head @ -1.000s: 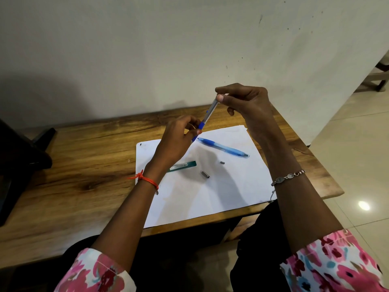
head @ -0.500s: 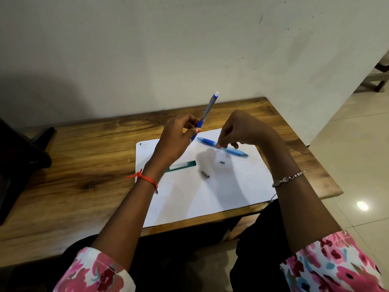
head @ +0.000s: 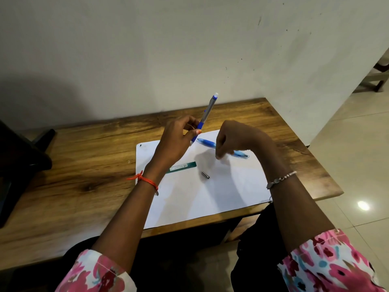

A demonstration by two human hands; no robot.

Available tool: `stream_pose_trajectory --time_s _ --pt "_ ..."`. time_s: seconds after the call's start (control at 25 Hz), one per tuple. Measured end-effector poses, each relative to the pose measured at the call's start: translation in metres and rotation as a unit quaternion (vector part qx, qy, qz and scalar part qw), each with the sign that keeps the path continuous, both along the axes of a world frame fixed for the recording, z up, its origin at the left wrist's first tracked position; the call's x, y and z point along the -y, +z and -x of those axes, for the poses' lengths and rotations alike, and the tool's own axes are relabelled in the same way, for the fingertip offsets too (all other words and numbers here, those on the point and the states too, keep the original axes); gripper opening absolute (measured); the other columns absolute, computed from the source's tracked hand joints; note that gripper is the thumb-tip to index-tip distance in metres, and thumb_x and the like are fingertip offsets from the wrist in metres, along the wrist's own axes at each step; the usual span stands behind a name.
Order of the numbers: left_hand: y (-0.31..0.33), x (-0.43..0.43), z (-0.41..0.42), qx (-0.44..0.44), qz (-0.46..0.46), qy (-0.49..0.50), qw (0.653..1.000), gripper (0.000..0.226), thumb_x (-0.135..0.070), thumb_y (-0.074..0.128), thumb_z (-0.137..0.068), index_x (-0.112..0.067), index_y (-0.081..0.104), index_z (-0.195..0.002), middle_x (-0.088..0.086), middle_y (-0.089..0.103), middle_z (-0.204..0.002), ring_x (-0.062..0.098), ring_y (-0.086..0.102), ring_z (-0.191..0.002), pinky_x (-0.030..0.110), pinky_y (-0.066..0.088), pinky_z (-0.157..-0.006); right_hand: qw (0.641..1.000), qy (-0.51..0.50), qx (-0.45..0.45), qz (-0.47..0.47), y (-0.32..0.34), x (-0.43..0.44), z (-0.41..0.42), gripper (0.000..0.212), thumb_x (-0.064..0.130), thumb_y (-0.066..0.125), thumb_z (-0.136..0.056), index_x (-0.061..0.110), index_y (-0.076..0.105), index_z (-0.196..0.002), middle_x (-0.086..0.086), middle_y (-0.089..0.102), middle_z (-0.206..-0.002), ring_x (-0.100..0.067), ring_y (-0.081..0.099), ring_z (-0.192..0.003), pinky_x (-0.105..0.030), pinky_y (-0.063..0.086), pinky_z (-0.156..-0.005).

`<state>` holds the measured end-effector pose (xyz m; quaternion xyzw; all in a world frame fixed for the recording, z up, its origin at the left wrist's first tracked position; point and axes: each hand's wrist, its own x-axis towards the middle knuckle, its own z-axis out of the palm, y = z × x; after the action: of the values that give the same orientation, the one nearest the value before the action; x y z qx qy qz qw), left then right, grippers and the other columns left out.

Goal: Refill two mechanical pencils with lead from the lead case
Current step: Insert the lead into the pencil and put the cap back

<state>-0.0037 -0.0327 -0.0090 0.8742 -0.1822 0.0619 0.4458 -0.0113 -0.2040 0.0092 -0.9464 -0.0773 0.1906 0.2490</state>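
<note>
Two hands: both are over the sheet of paper (head: 210, 197), one carrying, one reaching.
Left hand (head: 179, 140): fingers and thumb are curled round the lower barrel of the dark blue pencil (head: 207, 111), which we see held off the table (head: 84, 165), tilted, white-tipped end up.
Right hand (head: 235, 140): it hangs knuckles-up with its fingers curled down. The fingertips (head: 219, 157) are blurred, just beside the light blue pencil (head: 205, 142) lying on the paper. We cannot tell whether they pinch anything.
Just changed: a second ago the right hand was at the top end of the held pencil; it has since left it and dropped to the paper. The left hand has barely moved.
Missing piece: a small dark piece lay earlier on the paper beside the light blue pencil; that spot is now under the right fingertips and we no longer see it.
Meaning: we judge that work on the held pencil's top end has paused and the right hand is going for that small piece.
Lead case (head: 183, 166): it lies flat on the paper, its left end behind the left wrist, with the metal cap (head: 205, 175) near it.
Hidden: the light blue pencil's middle, the held pencil's writing tip, whether the case is open, and whether either pencil holds lead yet.
</note>
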Motion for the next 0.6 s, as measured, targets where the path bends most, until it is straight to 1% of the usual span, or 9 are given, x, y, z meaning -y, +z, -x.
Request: stream_pose_trajectory --time_s 0.04,0.12,0.2,0.24,0.32,0.4,0.44,0.52,0.6 --pt "0.0 0.0 0.0 0.0 -0.001 0.001 1.0 0.009 -0.008 0.061 -0.084 -0.01 0.063 -0.092 -0.005 0.059 -0.084 -0.001 0.054 -0.073 0.003 0.04 -0.061 0.998 -0.009 0.04 -0.054 0.004 0.003 0.0 0.004 0.008 0.077 -0.071 0.006 0.074 -0.072 -0.004 0.064 -0.059 -0.007 0.052 -0.049 -0.016 0.04 -0.05" --pt "0.0 0.0 0.0 -0.007 0.002 0.002 1.0 0.008 -0.008 0.061 -0.084 -0.01 0.063 -0.092 -0.004 0.059 -0.084 0.004 0.055 -0.075 0.012 0.044 -0.066 0.971 -0.068 0.118 -0.197 0.011 0.008 0.002 0.007 0.004 0.074 -0.071 0.006 0.072 -0.065 -0.007 0.062 -0.053 -0.005 0.047 -0.042 -0.015 0.038 -0.043" --pt "0.001 0.001 0.0 -0.013 0.007 -0.001 1.0 0.008 -0.007 0.06 -0.085 -0.01 0.063 -0.092 -0.003 0.06 -0.084 0.008 0.056 -0.077 0.019 0.048 -0.069 0.912 -0.12 0.176 -0.35 0.016 0.01 0.004 0.004 -0.001 0.071 -0.072 0.001 0.071 -0.068 -0.012 0.062 -0.055 -0.009 0.048 -0.043 -0.018 0.038 -0.042" --pt "0.001 0.001 0.0 -0.014 0.008 -0.002 1.0 0.009 -0.007 0.06 -0.085 -0.009 0.063 -0.093 -0.003 0.06 -0.084 0.009 0.057 -0.077 0.021 0.049 -0.07 0.878 -0.135 0.199 -0.414 0.017 0.011 0.004 0.004 -0.003 0.071 -0.073 0.001 0.071 -0.072 -0.009 0.062 -0.054 -0.01 0.049 -0.044 -0.019 0.038 -0.042" --pt "0.001 0.001 0.0 -0.012 0.008 -0.002 1.0 0.01 -0.006 0.061 -0.084 -0.009 0.063 -0.093 -0.003 0.059 -0.084 0.006 0.057 -0.075 0.016 0.048 -0.068 0.818 -0.156 0.231 -0.504 0.018 0.011 0.004 0.011 -0.004 0.07 -0.076 0.006 0.071 -0.081 -0.001 0.063 -0.054 -0.012 0.05 -0.045 -0.02 0.038 -0.041" --pt "0.001 0.001 0.0 -0.011 0.007 -0.001 1.0 0.01 -0.006 0.061 -0.084 -0.009 0.063 -0.093 -0.004 0.059 -0.083 0.005 0.056 -0.074 0.014 0.047 -0.067 0.784 -0.166 0.251 -0.542 0.019 0.013 0.003 0.014 -0.001 0.069 -0.078 0.008 0.072 -0.089 0.0 0.066 -0.059 -0.014 0.052 -0.048 -0.02 0.038 -0.042" --pt "0.001 0.001 0.0 -0.014 0.01 -0.002 1.0 0.01 -0.006 0.061 -0.084 -0.008 0.063 -0.093 -0.004 0.059 -0.083 0.008 0.057 -0.075 0.019 0.049 -0.07 0.777 -0.168 0.259 -0.548 0.019 0.013 0.003 0.013 0.001 0.069 -0.079 0.009 0.072 -0.09 -0.002 0.067 -0.062 -0.014 0.053 -0.05 -0.02 0.038 -0.043" --pt "0.001 0.002 0.001 -0.021 0.015 -0.003 1.0 0.01 -0.006 0.06 -0.084 -0.007 0.063 -0.094 -0.003 0.059 -0.084 0.012 0.058 -0.079 0.03 0.051 -0.076 0.774 -0.166 0.271 -0.547 0.019 0.012 0.004 0.012 0.004 0.07 -0.08 0.01 0.073 -0.09 -0.002 0.068 -0.063 -0.014 0.054 -0.052 -0.021 0.038 -0.043" --pt "0.002 0.002 0.002 -0.02 0.011 -0.003 1.0 0.011 -0.006 0.06 -0.085 -0.007 0.063 -0.095 -0.002 0.059 -0.085 0.012 0.057 -0.079 0.034 0.052 -0.079 0.775 -0.161 0.278 -0.545 0.018 0.01 0.003 0.014 0.004 0.069 -0.08 0.01 0.072 -0.093 0.001 0.068 -0.062 -0.013 0.054 -0.052 -0.02 0.039 -0.043"
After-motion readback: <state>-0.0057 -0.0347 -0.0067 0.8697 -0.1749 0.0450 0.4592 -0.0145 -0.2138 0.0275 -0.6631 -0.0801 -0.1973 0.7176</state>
